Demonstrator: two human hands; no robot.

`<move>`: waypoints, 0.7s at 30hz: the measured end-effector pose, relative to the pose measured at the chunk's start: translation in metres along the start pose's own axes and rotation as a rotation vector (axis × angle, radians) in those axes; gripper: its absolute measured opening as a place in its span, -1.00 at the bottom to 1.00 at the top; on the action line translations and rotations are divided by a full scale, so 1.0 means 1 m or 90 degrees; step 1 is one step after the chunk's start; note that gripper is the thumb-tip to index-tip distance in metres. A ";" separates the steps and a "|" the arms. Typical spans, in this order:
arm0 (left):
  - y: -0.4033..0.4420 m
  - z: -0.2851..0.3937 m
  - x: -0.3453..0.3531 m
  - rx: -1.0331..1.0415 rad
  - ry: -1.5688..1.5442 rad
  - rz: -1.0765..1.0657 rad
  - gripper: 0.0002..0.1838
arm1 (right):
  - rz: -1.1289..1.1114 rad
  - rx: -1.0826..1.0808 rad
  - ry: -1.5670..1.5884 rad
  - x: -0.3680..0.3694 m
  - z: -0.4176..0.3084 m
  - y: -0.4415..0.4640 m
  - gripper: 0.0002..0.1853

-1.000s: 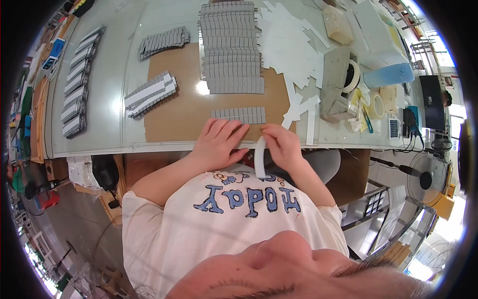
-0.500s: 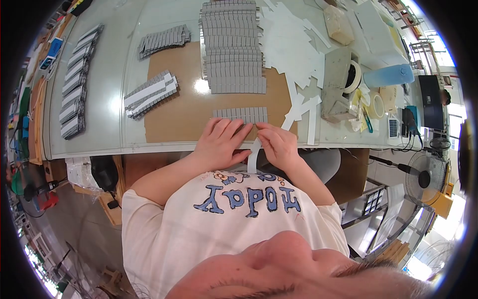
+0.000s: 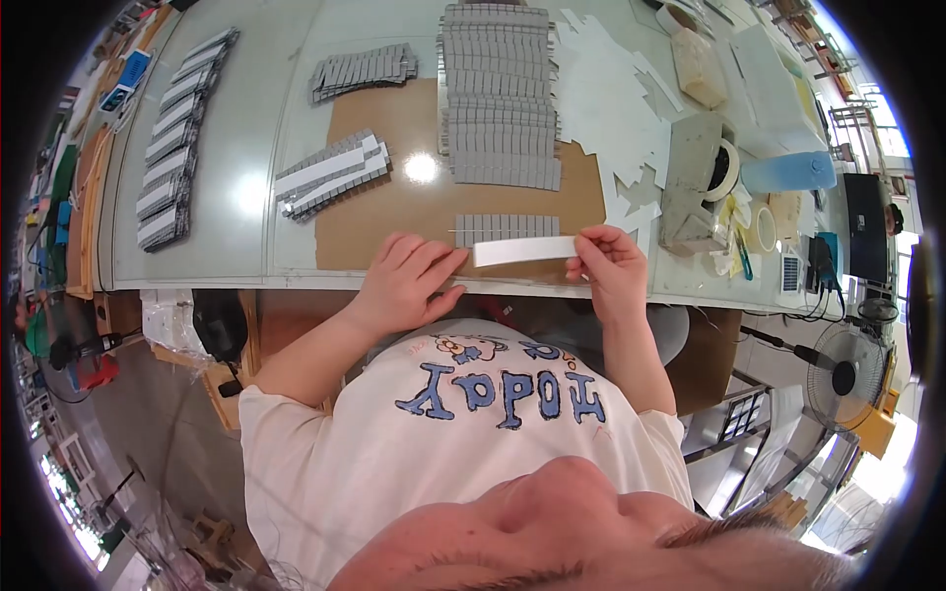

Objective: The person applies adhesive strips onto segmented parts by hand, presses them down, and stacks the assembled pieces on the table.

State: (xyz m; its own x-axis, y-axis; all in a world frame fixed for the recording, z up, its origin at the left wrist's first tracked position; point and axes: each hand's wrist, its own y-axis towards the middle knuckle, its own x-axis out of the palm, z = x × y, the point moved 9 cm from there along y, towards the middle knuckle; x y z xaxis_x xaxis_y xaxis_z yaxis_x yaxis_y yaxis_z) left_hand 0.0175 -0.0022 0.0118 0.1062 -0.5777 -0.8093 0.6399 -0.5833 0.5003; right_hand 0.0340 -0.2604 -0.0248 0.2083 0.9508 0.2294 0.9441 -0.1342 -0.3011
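Note:
A white strip (image 3: 522, 252) is pinched at its right end by my right hand (image 3: 613, 271). It is held level over the front edge of the brown board (image 3: 340, 231), covering the lower part of a short row of grey segmented pieces (image 3: 506, 227). My left hand (image 3: 409, 281) rests at the table edge, fingers loosely stretched out and holding nothing. Its fingertips lie close to the left ends of the strip and the grey row. Whether they touch the row is hard to see. Beyond it lies a long stack of similar grey rows (image 3: 501, 108).
Grey rows topped with white strips (image 3: 335, 175) lie on the left, near another grey bundle (image 3: 365, 74) and a long pile (image 3: 182, 148). White scraps (image 3: 611, 108) spread right of the stack. Further right are a grey box (image 3: 690, 187), a blue bottle (image 3: 788, 172) and tape rolls (image 3: 762, 228).
My right hand has moved right and raised the white strip from hanging below the table edge to level across the grey row. My left hand has drawn back from the row.

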 end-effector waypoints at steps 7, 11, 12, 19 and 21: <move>-0.002 0.000 0.005 -0.005 0.031 -0.007 -0.48 | 0.058 0.020 -0.104 0.009 0.017 0.018 -0.85; -0.004 -0.002 0.008 -0.013 0.017 -0.014 -0.43 | 0.071 0.017 -0.136 0.010 0.017 0.019 -0.84; -0.004 -0.001 0.008 -0.012 0.017 -0.014 -0.43 | 0.071 0.017 -0.136 0.011 0.017 0.019 -0.84; -0.002 -0.001 0.007 -0.017 0.011 -0.016 -0.45 | 0.065 0.021 -0.156 0.012 0.019 0.020 -0.85; -0.001 -0.001 0.007 -0.016 0.005 -0.014 -0.45 | 0.062 0.018 -0.152 0.013 0.019 0.020 -0.85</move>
State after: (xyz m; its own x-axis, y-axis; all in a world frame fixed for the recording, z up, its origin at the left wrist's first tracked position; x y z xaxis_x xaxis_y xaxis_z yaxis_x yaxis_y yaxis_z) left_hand 0.0184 -0.0048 0.0054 0.0984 -0.5600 -0.8227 0.6611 -0.5811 0.4746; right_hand 0.0506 -0.2449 -0.0455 0.2282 0.9733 -0.0265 0.9145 -0.2235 -0.3372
